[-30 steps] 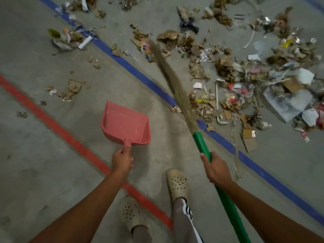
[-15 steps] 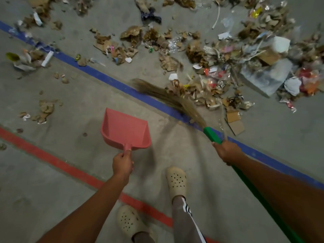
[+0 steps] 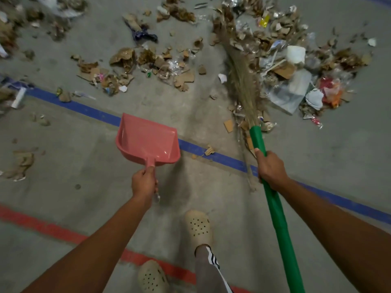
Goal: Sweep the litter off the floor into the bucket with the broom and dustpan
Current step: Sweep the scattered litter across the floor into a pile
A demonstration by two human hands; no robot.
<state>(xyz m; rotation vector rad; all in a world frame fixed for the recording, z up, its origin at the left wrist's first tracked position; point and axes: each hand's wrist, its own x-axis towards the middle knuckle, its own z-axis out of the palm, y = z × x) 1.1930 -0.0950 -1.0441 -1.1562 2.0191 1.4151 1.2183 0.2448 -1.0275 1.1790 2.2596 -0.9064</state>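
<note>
Beyond the blue line (image 3: 224, 159) your right hand (image 3: 269, 169) grips the broom (image 3: 275, 208), bristles in the litter (image 3: 281, 66); your left hand (image 3: 144, 183) holds the dustpan (image 3: 146, 140) over bare concrete floor (image 3: 63, 172).

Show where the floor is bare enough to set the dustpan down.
Bare: between the blue line and red line, left of the dustpan; right of the broom, between the litter pile and blue line. Crowded: the litter pile around the bristles and the cardboard scraps beyond the dustpan.
</note>
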